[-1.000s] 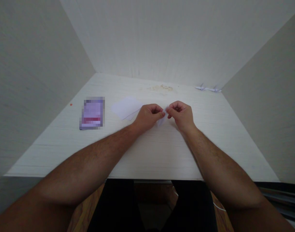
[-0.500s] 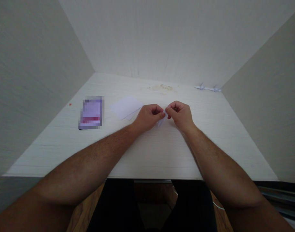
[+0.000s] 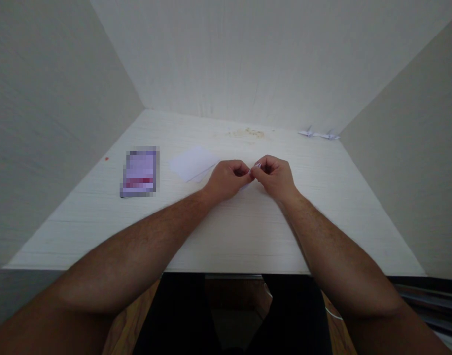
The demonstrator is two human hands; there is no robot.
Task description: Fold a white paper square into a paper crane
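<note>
A small piece of folded white paper (image 3: 245,187) is pinched between my two hands above the middle of the table. My left hand (image 3: 230,178) grips it from the left with thumb and fingers closed. From the right, my right hand (image 3: 274,173) holds it in a closed pinch, its fingertips touching those of the left. The fingers cover most of the paper, so its exact shape is hidden. Left of my left hand lie several flat white paper sheets (image 3: 192,161), partly overlapping.
Two folded paper figures (image 3: 318,133), like origami cranes, sit at the back right against the wall. A blurred purple rectangular object (image 3: 140,170) lies at the left. Brownish stains (image 3: 254,132) mark the table's back. Walls enclose the white table (image 3: 229,236) on three sides.
My right hand has shifted slightly left, bringing the fingertips of both hands together. Less of the folded paper shows below them, and a bit now shows above the right fingers.
</note>
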